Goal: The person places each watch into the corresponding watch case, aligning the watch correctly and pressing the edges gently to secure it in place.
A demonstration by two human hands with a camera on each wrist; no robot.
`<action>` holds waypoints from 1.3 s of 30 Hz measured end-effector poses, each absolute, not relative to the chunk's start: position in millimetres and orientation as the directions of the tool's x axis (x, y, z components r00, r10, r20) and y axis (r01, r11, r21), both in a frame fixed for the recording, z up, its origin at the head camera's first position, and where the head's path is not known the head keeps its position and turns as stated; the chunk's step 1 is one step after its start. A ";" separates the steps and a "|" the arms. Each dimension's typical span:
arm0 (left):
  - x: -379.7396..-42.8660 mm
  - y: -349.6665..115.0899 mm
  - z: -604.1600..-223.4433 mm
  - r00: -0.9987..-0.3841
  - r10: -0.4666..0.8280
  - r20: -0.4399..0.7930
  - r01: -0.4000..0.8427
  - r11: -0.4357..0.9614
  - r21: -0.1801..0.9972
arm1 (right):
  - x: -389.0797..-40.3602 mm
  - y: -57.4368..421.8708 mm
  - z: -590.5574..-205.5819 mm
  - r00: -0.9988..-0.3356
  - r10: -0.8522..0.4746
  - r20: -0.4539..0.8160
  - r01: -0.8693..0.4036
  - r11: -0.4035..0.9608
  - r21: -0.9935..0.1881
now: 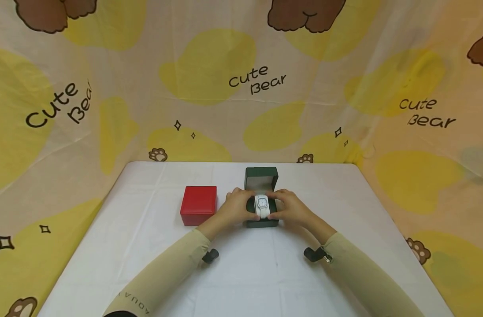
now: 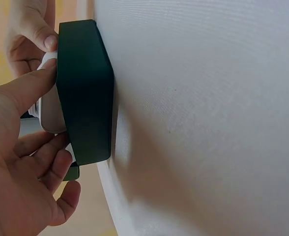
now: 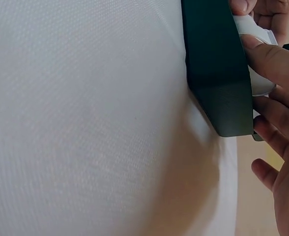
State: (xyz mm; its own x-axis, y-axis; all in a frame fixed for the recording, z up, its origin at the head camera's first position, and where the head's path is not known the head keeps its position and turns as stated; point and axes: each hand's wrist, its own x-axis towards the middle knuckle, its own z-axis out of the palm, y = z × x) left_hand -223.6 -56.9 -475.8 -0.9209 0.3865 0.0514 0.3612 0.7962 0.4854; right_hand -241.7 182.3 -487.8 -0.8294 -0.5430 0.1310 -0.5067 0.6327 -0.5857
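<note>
A white wristwatch [image 1: 262, 202] with a squarish face sits in the open dark green watch box [image 1: 261, 223], its hinged lid [image 1: 261, 172] standing up at the back. From the left, my left hand [image 1: 235, 208] holds the watch's side between thumb and fingers. My right hand [image 1: 294, 208] pinches the opposite side in the same way. In the left wrist view, a pale rounded cushion [image 2: 51, 115] shows under the watch, partly above the box rim. The right wrist view has my right thumb [image 3: 270, 56] pressed on the white strap, close over the rim.
A closed red box [image 1: 198, 205] stands just left of my left hand. Both boxes are on a white-covered table [image 1: 241, 273]. Behind and beside the table hangs a yellow patterned cloth [image 1: 209, 66] with bear prints. Small black cameras [image 1: 314, 254] stick out from both sleeves.
</note>
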 end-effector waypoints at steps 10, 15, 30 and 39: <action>-223.1 -58.7 -479.1 -0.922 0.381 0.070 0.364 0.788 0.496 | -243.5 184.1 -491.9 -0.820 -0.556 0.136 -0.515 0.612 -0.600; -222.9 -59.9 -480.3 -0.925 0.371 0.078 0.359 0.790 0.498 | -243.7 183.7 -492.8 -0.817 -0.561 0.133 -0.513 0.602 -0.611; -222.8 -60.9 -482.8 -0.931 0.355 0.084 0.343 0.773 0.533 | -245.4 182.2 -493.1 -0.812 -0.560 0.166 -0.538 0.606 -0.586; -220.6 -60.5 -486.1 -0.929 0.356 0.098 0.351 0.768 0.536 | -242.4 183.3 -495.3 -0.801 -0.568 0.188 -0.555 0.587 -0.590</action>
State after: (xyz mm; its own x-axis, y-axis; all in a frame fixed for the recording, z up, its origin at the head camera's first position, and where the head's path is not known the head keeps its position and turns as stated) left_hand -220.6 -60.5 -486.1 -0.9292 0.3565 0.0976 0.3509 0.7678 0.5360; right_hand -242.4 183.3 -495.3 -0.8014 -0.5677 0.1883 -0.5545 0.5871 -0.5897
